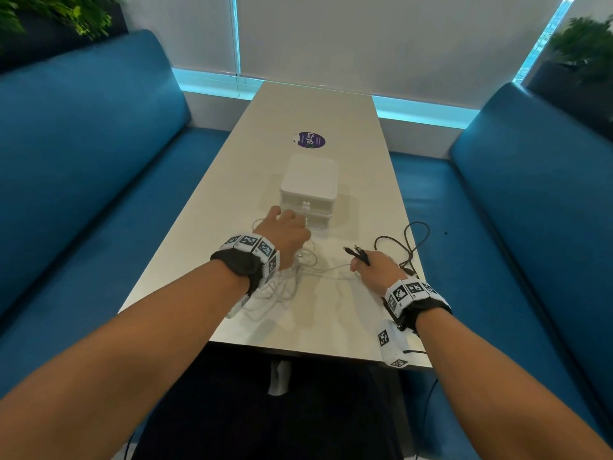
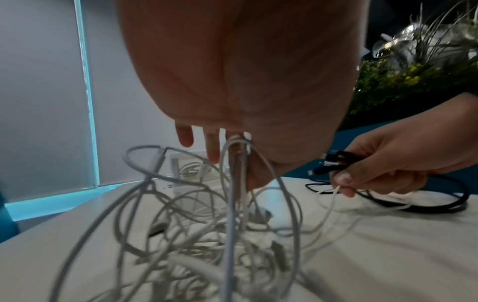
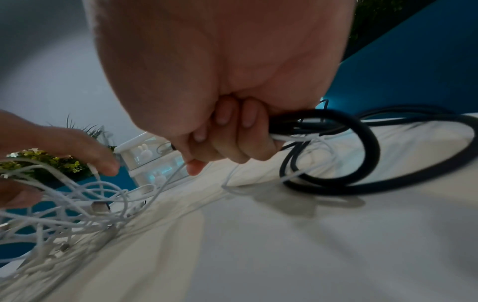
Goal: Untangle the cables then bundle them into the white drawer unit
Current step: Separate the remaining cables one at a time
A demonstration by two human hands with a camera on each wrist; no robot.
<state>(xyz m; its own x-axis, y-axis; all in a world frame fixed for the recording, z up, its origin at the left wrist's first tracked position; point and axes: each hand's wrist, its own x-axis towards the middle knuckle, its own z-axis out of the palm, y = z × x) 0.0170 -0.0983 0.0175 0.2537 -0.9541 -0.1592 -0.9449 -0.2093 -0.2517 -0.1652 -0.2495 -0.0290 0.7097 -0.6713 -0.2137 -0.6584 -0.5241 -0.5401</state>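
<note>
The white drawer unit (image 1: 309, 190) stands mid-table, both drawers closed. Just in front of it my left hand (image 1: 288, 227) pinches strands of the white cable tangle (image 1: 285, 287) and lifts them; in the left wrist view the white strands (image 2: 232, 173) run up between thumb and fingers. My right hand (image 1: 366, 264) grips a bunch of black cables (image 1: 413, 242), whose plugs (image 1: 355, 252) stick out past the fist. In the right wrist view its curled fingers (image 3: 232, 141) also hold a thin white cable (image 3: 292, 139), with the black cable loops (image 3: 362, 175) lying on the table.
The long white table (image 1: 331, 313) runs between two blue sofas (image 1: 83, 167) (image 1: 537, 200). A purple round sticker (image 1: 310, 140) sits behind the drawer unit. The black loops lie near the table's right edge. Plants (image 1: 583, 44) stand behind the sofas.
</note>
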